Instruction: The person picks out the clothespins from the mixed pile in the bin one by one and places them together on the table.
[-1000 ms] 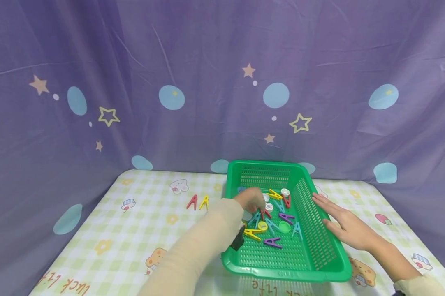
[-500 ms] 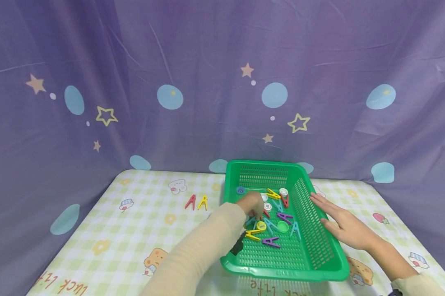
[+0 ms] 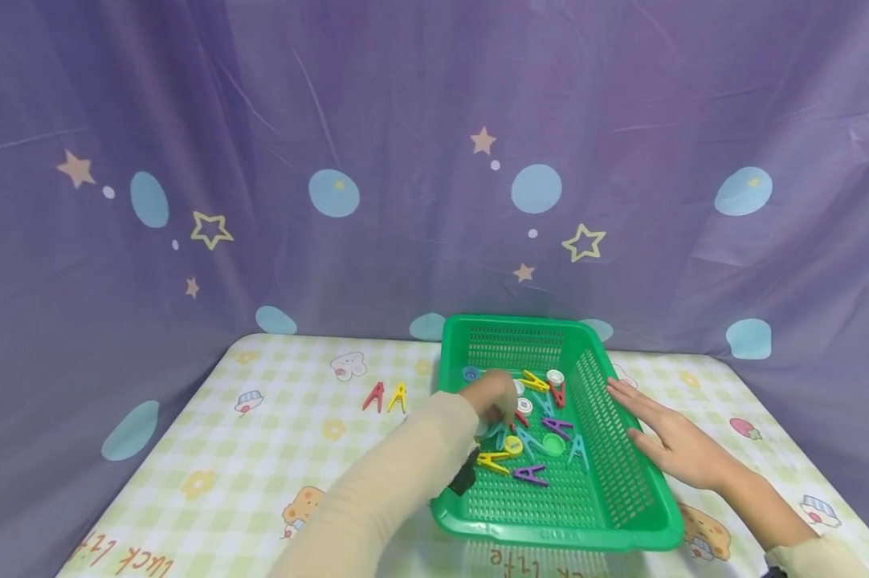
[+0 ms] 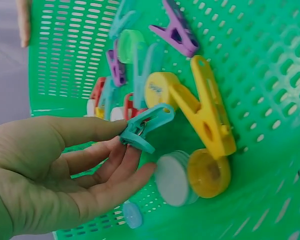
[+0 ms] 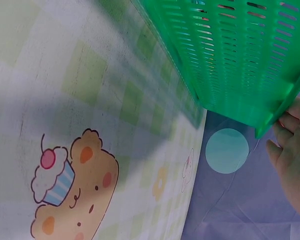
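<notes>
- The person's left hand (image 4: 65, 175) reaches into a green rectangular perforated plastic basket (image 3: 557, 534); its grip pinches a teal plastic clothespin (image 4: 157, 119) between thumb and fingertips, over the basket's left half.
- The basket stands right of the middle of the tabletop (image 3: 261, 457), its far end by the tabletop's far edge.
- The person's right hand (image 3: 669, 437) rests against the basket's right rim, its grip relaxed: fingers straight, thumb held apart.
- Just beside the left hand, in the left wrist view, lie a white round ribbed plastic cap (image 4: 172, 180), an amber-yellow round plastic cap (image 4: 210, 175) and a large-looking yellow plastic clothespin (image 4: 210, 117).
- A blue round plastic cap (image 3: 471, 374) lies near the basket's far left corner.
- Towards the basket's right wall are a light-blue plastic clothespin (image 3: 579, 451) and a green round plastic lid (image 3: 553, 445).
- A purple plastic clothespin (image 3: 531, 475) lies closest to the basket's near edge.
- Outside the basket, to its left, a red plastic clothespin (image 3: 373, 396) and a second yellow plastic clothespin (image 3: 398, 396) lie side by side, apart, nearer the tabletop's far edge.
</notes>
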`<state>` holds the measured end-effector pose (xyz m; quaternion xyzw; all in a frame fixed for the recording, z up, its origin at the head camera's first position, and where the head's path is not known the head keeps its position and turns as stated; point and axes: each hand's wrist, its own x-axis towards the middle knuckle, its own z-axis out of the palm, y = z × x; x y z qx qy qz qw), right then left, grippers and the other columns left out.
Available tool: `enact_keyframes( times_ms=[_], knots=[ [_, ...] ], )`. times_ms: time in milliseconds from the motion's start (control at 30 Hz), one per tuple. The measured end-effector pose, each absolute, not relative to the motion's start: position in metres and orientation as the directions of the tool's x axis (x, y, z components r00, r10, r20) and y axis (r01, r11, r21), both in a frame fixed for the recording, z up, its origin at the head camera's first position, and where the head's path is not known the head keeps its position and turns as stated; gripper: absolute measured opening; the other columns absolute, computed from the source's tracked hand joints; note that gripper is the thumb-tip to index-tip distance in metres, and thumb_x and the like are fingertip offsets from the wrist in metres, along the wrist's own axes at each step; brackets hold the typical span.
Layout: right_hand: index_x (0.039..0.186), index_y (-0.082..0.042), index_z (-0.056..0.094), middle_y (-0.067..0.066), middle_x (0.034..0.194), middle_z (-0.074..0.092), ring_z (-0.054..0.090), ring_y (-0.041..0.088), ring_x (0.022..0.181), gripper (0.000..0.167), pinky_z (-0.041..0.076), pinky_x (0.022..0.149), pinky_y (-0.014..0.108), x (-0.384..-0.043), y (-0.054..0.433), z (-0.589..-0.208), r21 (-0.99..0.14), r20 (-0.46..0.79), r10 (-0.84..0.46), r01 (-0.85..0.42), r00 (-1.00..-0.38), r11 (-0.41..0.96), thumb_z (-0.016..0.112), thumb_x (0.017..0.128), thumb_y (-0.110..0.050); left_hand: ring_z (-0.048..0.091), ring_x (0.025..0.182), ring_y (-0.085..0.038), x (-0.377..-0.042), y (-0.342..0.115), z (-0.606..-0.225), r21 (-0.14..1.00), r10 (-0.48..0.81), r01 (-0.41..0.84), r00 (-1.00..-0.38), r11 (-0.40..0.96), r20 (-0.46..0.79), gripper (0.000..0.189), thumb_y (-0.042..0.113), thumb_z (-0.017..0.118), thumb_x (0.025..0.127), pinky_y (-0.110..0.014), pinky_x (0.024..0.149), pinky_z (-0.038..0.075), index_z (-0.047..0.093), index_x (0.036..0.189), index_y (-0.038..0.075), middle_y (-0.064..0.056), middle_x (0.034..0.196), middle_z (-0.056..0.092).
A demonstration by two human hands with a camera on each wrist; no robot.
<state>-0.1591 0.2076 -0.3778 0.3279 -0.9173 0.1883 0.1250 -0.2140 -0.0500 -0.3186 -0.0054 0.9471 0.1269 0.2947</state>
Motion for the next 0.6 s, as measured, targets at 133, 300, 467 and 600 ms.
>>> enact_keyframes(
  times_ms=[133, 300, 467, 600],
  knots=[
    [0.149, -0.01, 0.035, 0.014, 0.155, 0.036, 0.003, -0.016, 0.141, 0.055, 0.006, 0.101, -0.008, -0.158, 0.208, -0.378, -0.271, 0.351, -0.55, -0.645, -0.758, 0.715, 0.051, 0.096, -0.016, 0.072, 0.093, -0.023, -0.227, -0.054, -0.323, 0.363, 0.086, -0.142, -0.835, 0.921, -0.544, 0.029, 0.0, 0.072, 0.081, -0.029, 0.076, 0.061, 0.06, 0.107, -0.004, -0.014, 0.098, 0.07],
    [0.148, -0.01, 0.036, 0.014, 0.154, 0.036, 0.003, -0.017, 0.141, 0.054, 0.006, 0.1, -0.008, -0.158, 0.208, -0.377, -0.274, 0.354, -0.548, -0.644, -0.758, 0.714, 0.051, 0.096, -0.015, 0.072, 0.088, -0.027, -0.233, -0.063, -0.327, 0.48, 0.197, -0.068, -0.854, 0.875, -0.481, 0.033, -0.001, 0.074, 0.078, -0.028, 0.072, 0.061, 0.058, 0.106, -0.004, -0.017, 0.097, 0.068],
    [0.147, -0.008, 0.037, 0.016, 0.153, 0.037, 0.002, -0.017, 0.141, 0.054, 0.007, 0.102, -0.008, -0.157, 0.206, -0.376, -0.277, 0.363, -0.555, -0.656, -0.748, 0.702, 0.051, 0.096, -0.014, 0.071, 0.08, -0.023, -0.233, -0.069, -0.321, 0.494, 0.273, 0.015, -0.848, 0.869, -0.454, 0.008, 0.001, 0.071, 0.08, -0.029, 0.076, 0.061, 0.064, 0.083, -0.001, -0.011, 0.083, 0.066],
    [0.147, -0.008, 0.037, 0.016, 0.153, 0.037, 0.002, -0.018, 0.14, 0.054, 0.007, 0.102, -0.008, -0.157, 0.206, -0.375, -0.278, 0.365, -0.554, -0.656, -0.748, 0.702, 0.051, 0.096, -0.014, 0.061, 0.066, -0.013, -0.233, -0.075, -0.313, 0.48, 0.318, 0.071, -0.831, 0.874, -0.456, 0.021, 0.005, 0.068, 0.085, -0.026, 0.077, 0.06, 0.058, 0.066, 0.006, 0.0, 0.07, 0.056]
  ],
)
